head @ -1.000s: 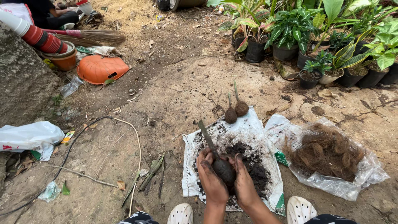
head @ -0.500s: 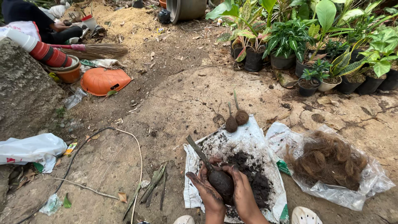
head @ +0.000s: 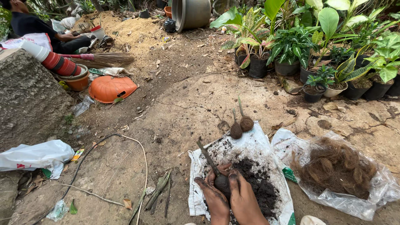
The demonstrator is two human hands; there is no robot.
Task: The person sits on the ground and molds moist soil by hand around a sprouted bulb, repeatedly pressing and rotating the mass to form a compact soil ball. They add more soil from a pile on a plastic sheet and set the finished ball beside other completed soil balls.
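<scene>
Your left hand (head: 213,199) and right hand (head: 243,200) cup a soil ball (head: 222,183) with a stem, fingers pressed together around it, over the near left part of the white sheet (head: 254,143). Loose soil (head: 260,187) lies beside it; two finished balls (head: 241,126) sit at the sheet's far edge. Coconut fibre (head: 335,166) lies on the plastic to the right.

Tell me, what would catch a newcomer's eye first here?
Low in the middle, two soil-blackened hands, left hand and right hand, cup a dark soil ball with a stem sticking up, over a white sheet heaped with soil. Two finished balls stand at the sheet's far edge, and a heap of brown fibre lies on clear plastic to the right.
</scene>
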